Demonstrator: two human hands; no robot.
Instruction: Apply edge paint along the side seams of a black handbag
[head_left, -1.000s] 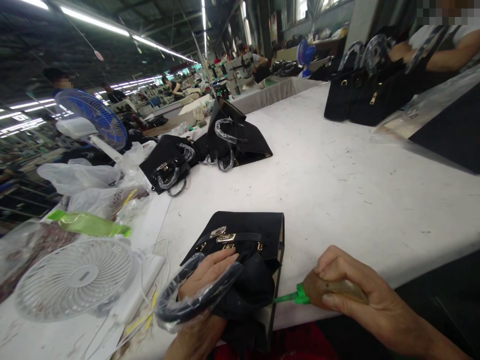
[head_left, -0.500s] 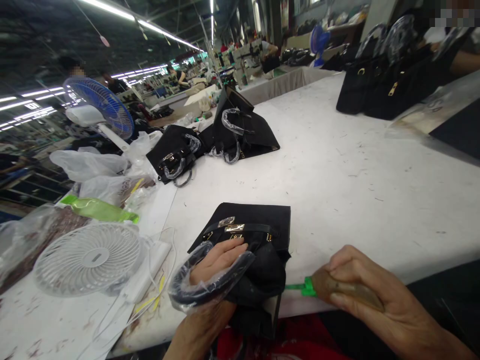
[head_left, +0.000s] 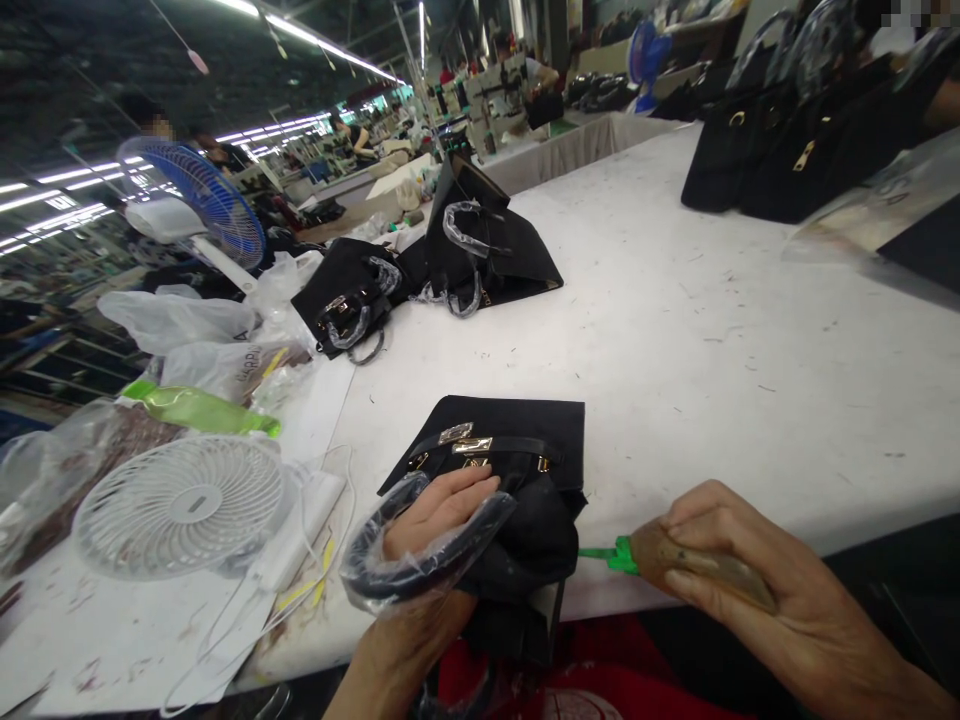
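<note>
**Black handbag pinned at desk edge, green-tipped tool gripped**

A black fabric handbag [head_left: 517, 440] with gold metal clasps is laid flat at the near edge of the white desk [head_left: 712, 350]. Its lower part is hung over the edge toward the person. The left hand [head_left: 439, 510] is pressed on the bag's front and is ringed by the loop of the plastic-wrapped black handle [head_left: 409, 575]. Its fingers are stretched nearly flat and close together, with nothing clasped. The right hand [head_left: 750, 590] is seen just right of the bag, fingers closed tight around a green-tipped tool [head_left: 697, 565] with a brown handle. The green tip is pointed left and reaches the bag's right side. Whether it enters the fabric cannot be told.

Left of the bag, a round white plastic fan [head_left: 180, 505] is laid face up, with a thin white cable [head_left: 300, 590] trailed beside it. Just beyond the fan, a green plastic bottle [head_left: 199, 410] is laid on its side among clear plastic bags [head_left: 176, 320]. A blue-bladed standing fan [head_left: 206, 205] is placed at the far left edge. Two more black handbags with wrapped handles [head_left: 495, 255] are left lying mid-desk, touching each other and well apart from the held bag. A row of upright black handbags [head_left: 787, 150] is lined up at the far right corner. A clear plastic sheet [head_left: 862, 215] is spread near that row.
</note>
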